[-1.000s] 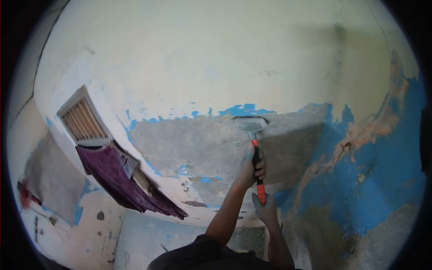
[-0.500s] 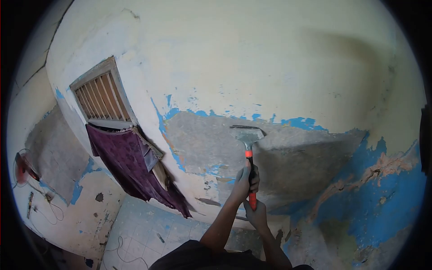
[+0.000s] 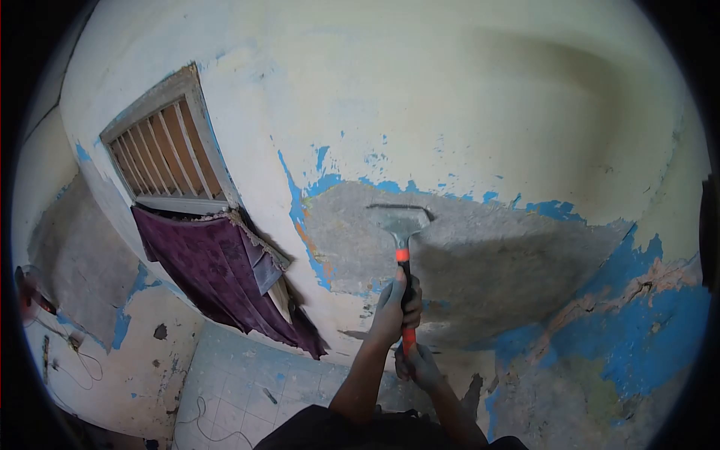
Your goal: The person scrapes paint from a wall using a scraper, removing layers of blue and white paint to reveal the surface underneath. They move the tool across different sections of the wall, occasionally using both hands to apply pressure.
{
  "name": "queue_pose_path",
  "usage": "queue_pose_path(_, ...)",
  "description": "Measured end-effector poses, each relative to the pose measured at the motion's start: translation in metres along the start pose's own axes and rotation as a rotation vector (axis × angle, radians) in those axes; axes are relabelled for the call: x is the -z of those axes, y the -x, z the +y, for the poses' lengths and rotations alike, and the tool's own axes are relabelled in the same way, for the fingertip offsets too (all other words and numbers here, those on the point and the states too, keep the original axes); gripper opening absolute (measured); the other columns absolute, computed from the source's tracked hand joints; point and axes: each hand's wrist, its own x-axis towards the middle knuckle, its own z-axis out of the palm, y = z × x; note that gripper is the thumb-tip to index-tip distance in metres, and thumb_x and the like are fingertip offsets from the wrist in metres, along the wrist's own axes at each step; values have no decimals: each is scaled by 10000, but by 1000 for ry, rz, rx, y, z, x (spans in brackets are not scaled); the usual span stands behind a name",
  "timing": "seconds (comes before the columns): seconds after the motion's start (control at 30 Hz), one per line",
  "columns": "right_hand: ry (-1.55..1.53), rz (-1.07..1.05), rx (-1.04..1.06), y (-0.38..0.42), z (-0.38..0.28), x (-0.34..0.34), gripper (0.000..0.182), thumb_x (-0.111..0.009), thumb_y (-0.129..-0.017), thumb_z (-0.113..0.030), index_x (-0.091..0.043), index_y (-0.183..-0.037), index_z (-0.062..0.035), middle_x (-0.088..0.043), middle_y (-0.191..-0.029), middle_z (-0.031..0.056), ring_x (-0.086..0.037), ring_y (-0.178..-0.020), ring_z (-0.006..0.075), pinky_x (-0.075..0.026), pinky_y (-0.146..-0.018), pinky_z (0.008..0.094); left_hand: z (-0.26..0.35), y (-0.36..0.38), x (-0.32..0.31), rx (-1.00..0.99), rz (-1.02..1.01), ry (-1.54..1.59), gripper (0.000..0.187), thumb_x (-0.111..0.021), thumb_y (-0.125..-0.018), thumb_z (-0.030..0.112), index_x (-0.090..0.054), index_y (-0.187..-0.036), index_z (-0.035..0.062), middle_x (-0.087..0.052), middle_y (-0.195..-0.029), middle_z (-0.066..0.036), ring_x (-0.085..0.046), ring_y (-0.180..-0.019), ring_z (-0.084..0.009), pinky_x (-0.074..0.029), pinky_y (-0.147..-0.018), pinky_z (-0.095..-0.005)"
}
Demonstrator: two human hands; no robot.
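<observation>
A wide-bladed scraper [image 3: 403, 238] with a red and black handle points upward in front of the wall. My left hand [image 3: 391, 309] is wrapped round the black middle of the handle. Lower down, my right hand [image 3: 420, 367] closes on the red butt end. The metal blade lies over a bare grey patch [image 3: 341, 232] of wall, a little below a ragged edge of blue paint [image 3: 390, 187]. Pale cream paint [image 3: 465, 97] covers the wall above.
To the left, a barred window [image 3: 165, 150] has a purple cloth [image 3: 214, 270] hanging below it. Cracked blue wall [image 3: 637, 345] is at the right. A cable [image 3: 199, 424] and a small tool [image 3: 269, 396] lie on the tiled floor [image 3: 232, 386].
The camera view has shifted. Against the wall, the scraper has moved left, toward the left edge of the grey patch, with both hands still gripping its handle.
</observation>
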Motion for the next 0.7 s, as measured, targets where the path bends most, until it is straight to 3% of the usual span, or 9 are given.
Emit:
queue_pose_path(0.2,71,86,-119,2,18,-19,593,-361,-950,-634,-465,-768,-80,-386,-523,8,-361,-411,113,-262,-395,270,2,7,14,78,41,-55,464,-397,-966,584,-432,-844,138,-316,-583,55,-257,-410,-39,-224,-372,-217)
queue_pose_path(0.37,116,155,-69,-9,-8,-48,582,-338,-972,-609,-442,-732,-89,-362,-495,8,-332,-383,118,-243,-387,273,38,10,-10,57,64,-166,459,-385,-975,575,-407,-813,145,-315,-580,58,-252,-412,-35,-214,-375,-212)
queue_pose_path(0.53,76,185,-121,-4,10,-59,576,-331,-978,-599,-421,-714,-95,-340,-481,7,-314,-366,121,-226,-371,283,27,15,11,104,81,-187,455,-389,-980,561,-396,-799,144,-320,-584,59,-252,-415,-31,-213,-375,-213)
queue_pose_path(0.7,91,195,-36,-15,6,-60,538,-336,-987,-575,-400,-724,-110,-318,-488,-1,-296,-359,119,-221,-361,286,48,11,-5,61,61,-221,442,-403,-985,537,-393,-773,150,-319,-586,65,-258,-418,-29,-214,-381,-212)
